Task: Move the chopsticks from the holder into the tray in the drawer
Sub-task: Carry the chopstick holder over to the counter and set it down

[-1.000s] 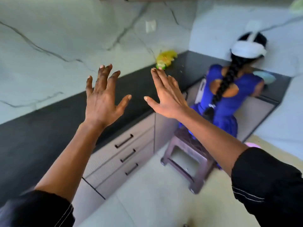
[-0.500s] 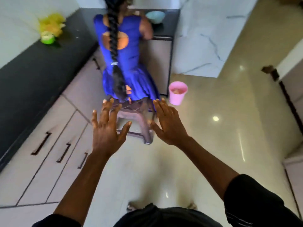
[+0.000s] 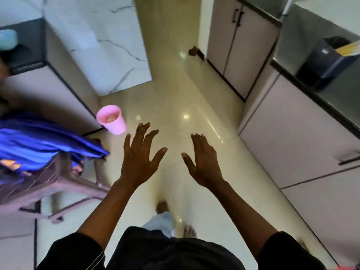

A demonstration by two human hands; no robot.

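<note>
A dark holder [image 3: 325,61] stands on the grey counter [image 3: 346,88] at the far right, with pale yellow chopsticks [image 3: 349,48] sticking out of its top toward the frame edge. Below that counter a closed drawer front [image 3: 303,137] shows a dark handle [image 3: 348,160]; no tray is visible. My left hand [image 3: 139,158] and my right hand [image 3: 204,162] are held out over the shiny floor, fingers spread, both holding nothing and well away from the holder.
A person in a blue dress [image 3: 39,141] sits on a brown stool [image 3: 48,188] at the left. A pink cup [image 3: 112,119] stands on the floor beside them. Tall cabinet doors [image 3: 239,47] are at the back right. My feet show below.
The view has swung right: the seated person and pink cup slid to the left, and the right counter with the holder came into sight. Both hands stay spread and hold nothing.
</note>
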